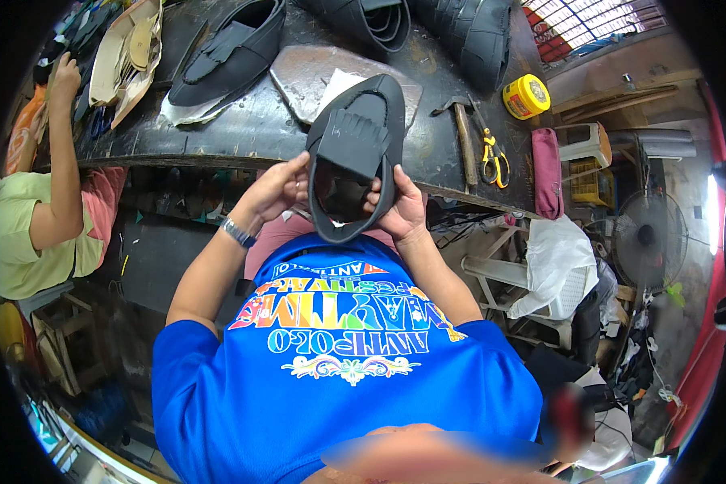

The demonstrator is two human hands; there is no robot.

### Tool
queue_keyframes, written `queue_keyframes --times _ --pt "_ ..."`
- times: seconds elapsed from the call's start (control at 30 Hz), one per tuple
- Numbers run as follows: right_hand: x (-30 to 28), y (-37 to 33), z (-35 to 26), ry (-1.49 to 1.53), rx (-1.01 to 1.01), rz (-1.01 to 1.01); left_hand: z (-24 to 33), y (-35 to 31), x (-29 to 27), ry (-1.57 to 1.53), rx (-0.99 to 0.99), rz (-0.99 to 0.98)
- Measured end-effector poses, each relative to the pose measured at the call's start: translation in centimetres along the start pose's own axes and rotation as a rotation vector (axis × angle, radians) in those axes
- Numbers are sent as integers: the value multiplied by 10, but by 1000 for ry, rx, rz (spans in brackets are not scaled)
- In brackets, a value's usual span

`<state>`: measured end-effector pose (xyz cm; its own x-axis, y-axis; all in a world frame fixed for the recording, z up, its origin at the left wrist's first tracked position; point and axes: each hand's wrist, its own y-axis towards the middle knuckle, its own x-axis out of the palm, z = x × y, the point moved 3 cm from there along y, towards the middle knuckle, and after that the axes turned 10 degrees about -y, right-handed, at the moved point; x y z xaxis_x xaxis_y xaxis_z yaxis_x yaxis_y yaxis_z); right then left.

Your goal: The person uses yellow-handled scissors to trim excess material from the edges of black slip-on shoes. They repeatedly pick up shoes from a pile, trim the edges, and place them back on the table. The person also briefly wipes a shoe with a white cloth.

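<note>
Head view: a black shoe upper (pixel 355 157) with a fringed flap is held up between both hands, just in front of the dark table (pixel 242 133). The left hand (pixel 276 189) has its fingers closed on the upper's left edge; the right hand (pixel 401 211) has its fingers curled around the lower right edge. The soft upper looks liable to twist or slip, since it is gripped only at its rim. On the table beyond lie a second black shoe (pixel 230 52), a hammer (pixel 462 137) and yellow-handled scissors (pixel 494 157). A yellow tub (pixel 526 97) stands lidded, contents hidden. At the far left another person's arm (pixel 60 161) reaches to the table.
</note>
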<state>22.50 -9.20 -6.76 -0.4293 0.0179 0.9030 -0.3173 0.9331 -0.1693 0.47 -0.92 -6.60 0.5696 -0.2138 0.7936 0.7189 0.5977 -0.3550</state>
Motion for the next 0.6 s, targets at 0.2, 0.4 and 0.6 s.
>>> queue_keyframes --times 0.2,0.4,0.6 --pt "-1 -14 -19 -71 -2 -248 15 3 15 -115 -63 -187" --pt "25 -5 -47 -466 52 -107 59 26 30 292 -37 -377" --pt "33 10 -56 -674 43 85 90 59 42 466 98 -298"
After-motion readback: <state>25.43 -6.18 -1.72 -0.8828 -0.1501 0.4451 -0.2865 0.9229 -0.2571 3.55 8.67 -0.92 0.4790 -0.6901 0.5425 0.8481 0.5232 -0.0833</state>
